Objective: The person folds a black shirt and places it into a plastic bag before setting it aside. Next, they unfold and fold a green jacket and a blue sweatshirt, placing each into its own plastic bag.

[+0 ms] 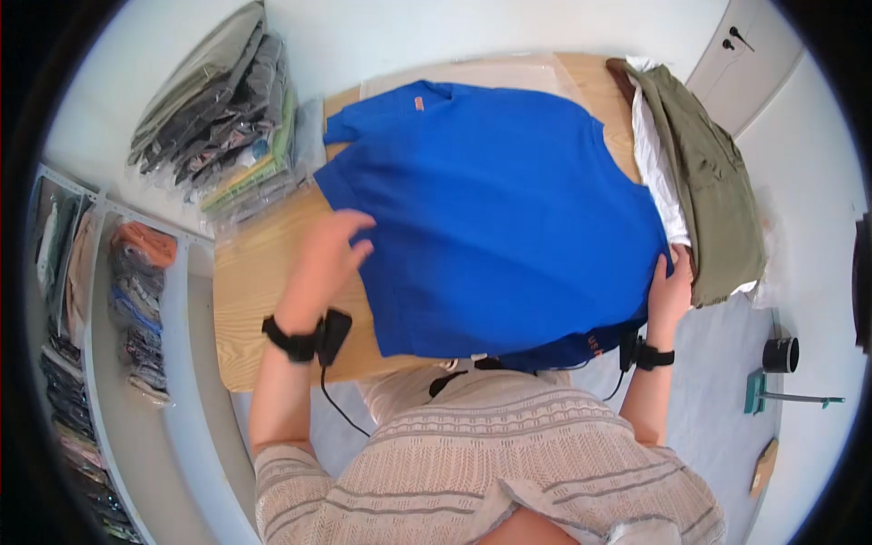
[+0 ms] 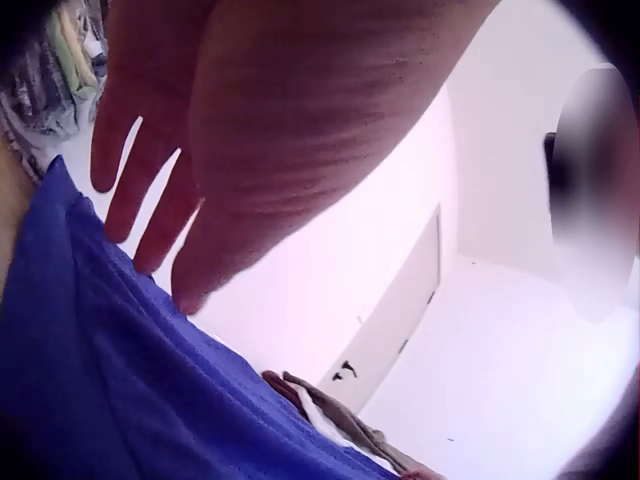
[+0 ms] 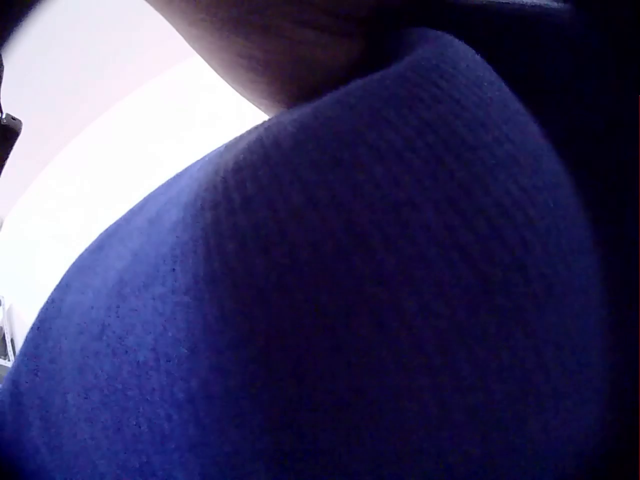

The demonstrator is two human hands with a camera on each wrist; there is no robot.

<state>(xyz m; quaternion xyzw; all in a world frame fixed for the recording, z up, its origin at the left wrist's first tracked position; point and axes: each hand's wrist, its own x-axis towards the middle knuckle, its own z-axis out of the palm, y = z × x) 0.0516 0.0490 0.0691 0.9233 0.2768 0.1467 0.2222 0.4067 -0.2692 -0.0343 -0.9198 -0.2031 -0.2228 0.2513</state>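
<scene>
A blue sweatshirt (image 1: 490, 218) lies spread over the wooden table, a small orange mark on its sleeve at the upper left. My left hand (image 1: 327, 259) is above the garment's left edge with fingers apart and lightly bent, holding nothing; in the left wrist view the hand (image 2: 240, 130) is over the blue cloth (image 2: 130, 360). At the garment's right edge, near the neckline, my right hand (image 1: 669, 289) pinches the fabric between thumb and fingers. Blue cloth (image 3: 350, 300) fills most of the right wrist view and hides the fingers there.
Olive garments (image 1: 718, 191) with white cloth lie folded at the table's right end. Bagged clothes (image 1: 218, 109) are stacked at the back left. Shelves (image 1: 118, 418) of packed clothes stand at the left. Bare wooden table (image 1: 254, 300) shows at the front left.
</scene>
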